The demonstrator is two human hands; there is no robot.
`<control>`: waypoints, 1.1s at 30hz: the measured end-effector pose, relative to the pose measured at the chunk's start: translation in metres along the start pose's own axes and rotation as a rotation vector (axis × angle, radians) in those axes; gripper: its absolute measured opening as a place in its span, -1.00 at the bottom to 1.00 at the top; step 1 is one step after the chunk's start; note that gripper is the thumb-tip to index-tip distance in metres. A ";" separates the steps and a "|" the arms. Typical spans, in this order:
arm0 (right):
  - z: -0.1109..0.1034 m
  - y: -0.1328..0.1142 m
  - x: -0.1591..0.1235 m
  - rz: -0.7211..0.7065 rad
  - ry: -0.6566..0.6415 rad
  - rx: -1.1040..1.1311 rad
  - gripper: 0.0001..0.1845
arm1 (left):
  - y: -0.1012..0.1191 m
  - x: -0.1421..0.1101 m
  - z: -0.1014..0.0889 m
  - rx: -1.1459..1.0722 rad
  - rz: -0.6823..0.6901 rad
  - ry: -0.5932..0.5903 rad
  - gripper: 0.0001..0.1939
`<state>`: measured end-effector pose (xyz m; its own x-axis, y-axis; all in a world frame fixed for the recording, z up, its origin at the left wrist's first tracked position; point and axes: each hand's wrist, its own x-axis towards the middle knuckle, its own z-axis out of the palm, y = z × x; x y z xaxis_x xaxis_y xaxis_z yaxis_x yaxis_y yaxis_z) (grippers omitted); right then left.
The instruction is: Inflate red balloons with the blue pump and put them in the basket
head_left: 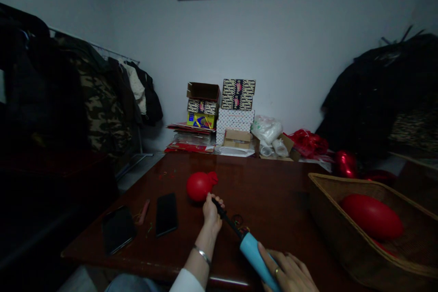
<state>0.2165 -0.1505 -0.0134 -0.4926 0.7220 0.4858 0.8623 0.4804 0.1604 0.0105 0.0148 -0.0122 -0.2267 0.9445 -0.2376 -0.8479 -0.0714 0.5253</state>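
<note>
My left hand (212, 211) is closed at the black front end of a hand pump, just below a small red balloon (198, 187). Its fingers seem to pinch the balloon's neck against the pump, though the neck itself is hidden. A knobbly red part sticks out at the balloon's upper right. My right hand (289, 271) is wrapped round the light blue barrel of the balloon pump (255, 255), whose black rod runs up to my left hand. Beneath the rod, some dark and coloured rubber bands (239, 223) lie on the brown table (273, 191).
On the left lie a phone (166, 214), another dark flat device (118, 229) and a reddish stick (144, 211). A wicker basket (325, 219) on the right holds a large red balloon (372, 216). Stacked boxes (236, 123) and plastic bags (267, 128) line the back edge.
</note>
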 end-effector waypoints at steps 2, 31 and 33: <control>0.000 -0.005 0.007 0.018 0.010 0.021 -0.21 | -0.002 -0.003 -0.001 0.011 -0.005 -0.002 -0.78; 0.014 -0.026 0.031 0.116 0.044 0.035 -0.28 | -0.013 -0.007 -0.003 -0.015 -0.050 0.017 -0.63; 0.013 -0.021 0.025 0.107 0.073 0.020 -0.27 | -0.011 -0.003 -0.005 -0.016 -0.041 0.008 -0.63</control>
<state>0.1845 -0.1364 -0.0157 -0.3877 0.7317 0.5607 0.9064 0.4132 0.0875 0.0181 0.0113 -0.0211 -0.1952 0.9441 -0.2658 -0.8641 -0.0374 0.5019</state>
